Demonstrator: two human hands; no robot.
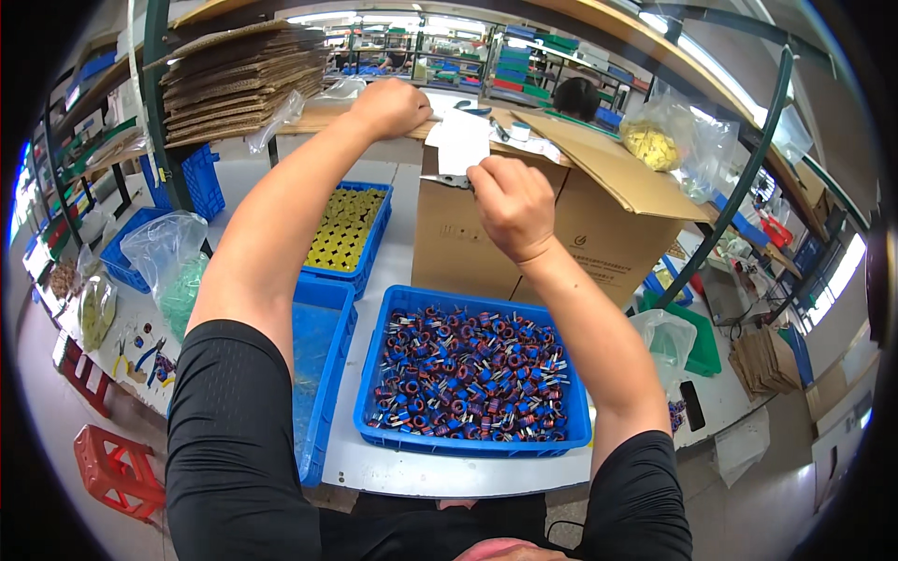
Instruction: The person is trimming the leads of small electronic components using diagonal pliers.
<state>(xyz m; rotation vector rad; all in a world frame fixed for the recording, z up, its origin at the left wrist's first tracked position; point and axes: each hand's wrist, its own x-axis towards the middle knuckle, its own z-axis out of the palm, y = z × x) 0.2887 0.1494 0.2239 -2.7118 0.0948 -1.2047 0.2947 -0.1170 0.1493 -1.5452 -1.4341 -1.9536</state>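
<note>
Scissors with metal blades [447,180] are in the right hand [513,208], which is closed in a fist around the handles; only the blade tips show to the left of the fist, in front of the top of a brown cardboard box [524,238]. The box stands at the far side of the white tabletop [449,472], and its right flap [613,164] is already folded open. What the blades touch cannot be told. The left hand [391,105] reaches farther, to the wooden shelf [318,117] behind the box, with fingers curled down beside a white sheet of paper [463,140]; whether it holds anything is hidden.

By judgement, the opening of the box is partly done: one flap is up, and the rest of the top is covered by the hands.

Three blue plastic trays lie on the tabletop. The near one [472,447], at the front edge, is full of small wound coils in blue and red [468,379], too many to count. The one to its left [327,374] looks without parts. The far one [374,234] holds a yellow grid insert [344,229]. A stack of flat cardboard sheets [238,79] rests on the shelf at the far left corner. One clear bag with yellow pieces [655,140] hangs at the right.
</note>
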